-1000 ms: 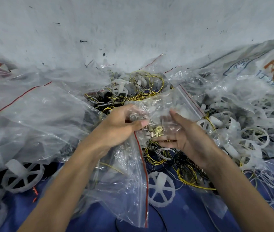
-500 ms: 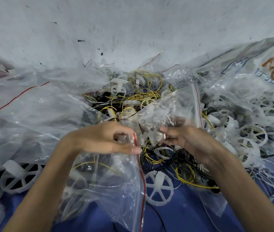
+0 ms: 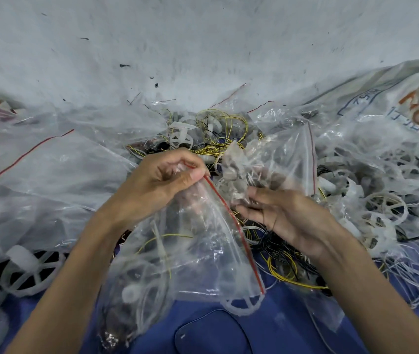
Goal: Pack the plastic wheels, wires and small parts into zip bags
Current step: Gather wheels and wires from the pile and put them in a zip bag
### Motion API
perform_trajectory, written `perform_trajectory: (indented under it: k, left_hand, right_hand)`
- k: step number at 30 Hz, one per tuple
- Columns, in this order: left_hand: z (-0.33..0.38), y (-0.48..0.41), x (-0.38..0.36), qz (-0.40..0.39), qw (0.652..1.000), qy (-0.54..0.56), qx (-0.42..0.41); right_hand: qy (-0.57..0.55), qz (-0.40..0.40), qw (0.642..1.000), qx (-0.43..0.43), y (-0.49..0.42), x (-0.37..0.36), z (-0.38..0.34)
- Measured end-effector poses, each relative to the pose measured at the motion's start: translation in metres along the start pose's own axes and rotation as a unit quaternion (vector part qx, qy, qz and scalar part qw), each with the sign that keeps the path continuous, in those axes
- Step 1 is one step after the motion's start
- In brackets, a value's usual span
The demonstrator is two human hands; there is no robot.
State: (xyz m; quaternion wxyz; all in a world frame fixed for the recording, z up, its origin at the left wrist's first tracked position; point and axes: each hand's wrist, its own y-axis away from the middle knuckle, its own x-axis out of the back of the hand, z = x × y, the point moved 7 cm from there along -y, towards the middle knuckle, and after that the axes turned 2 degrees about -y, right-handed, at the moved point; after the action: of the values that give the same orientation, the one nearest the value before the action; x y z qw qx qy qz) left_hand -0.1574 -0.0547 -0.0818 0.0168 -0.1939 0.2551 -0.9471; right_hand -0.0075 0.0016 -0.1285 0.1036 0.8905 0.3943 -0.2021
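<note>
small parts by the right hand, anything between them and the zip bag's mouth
Seemingly yes: the small parts sit inside a second clear bag resting on the right hand, so its film is in the way. The left hand pinches the zip bag at its red strip, and the mouth looks closed there.

At 12 o'clock I face a pale grey expanse (image 3: 203,47), wall or floor I cannot tell, flecked with dark marks (image 3: 124,65) and evenly lit. Nearest me, at 6 o'clock, is a blue surface (image 3: 203,335). A printed white sack (image 3: 382,98) lies at 2 o'clock.
</note>
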Motion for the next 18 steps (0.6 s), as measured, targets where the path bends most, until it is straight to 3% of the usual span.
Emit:
perform_trajectory:
  k: [4, 7, 9, 12, 15, 18]
  left_hand:
    - [0.003, 0.001, 0.0, -0.02, 0.999, -0.035, -0.004]
    - [-0.003, 0.002, -0.006, -0.094, 0.99, -0.107, 0.018]
    - [-0.011, 0.005, -0.01, -0.135, 0.979, -0.139, 0.056]
    - [-0.011, 0.006, -0.017, -0.161, 0.97, -0.178, 0.043]
    - [0.0, 0.004, -0.019, -0.143, 0.973, -0.18, -0.006]
    - [0.014, 0.001, -0.015, -0.074, 0.992, -0.088, -0.051]
  right_hand:
    - [0.031, 0.013, 0.999, -0.005, 0.0, -0.004, 0.002]
    - [0.049, 0.033, 0.998, -0.021, -0.001, -0.003, 0.003]
    - [0.052, 0.024, 0.998, -0.036, -0.001, -0.005, 0.006]
    - [0.042, -0.012, 0.997, -0.057, -0.001, -0.012, 0.01]
    - [0.038, -0.029, 0.997, -0.066, 0.0, -0.015, 0.012]
    - [0.052, -0.027, 0.996, -0.063, 0.001, -0.011, 0.011]
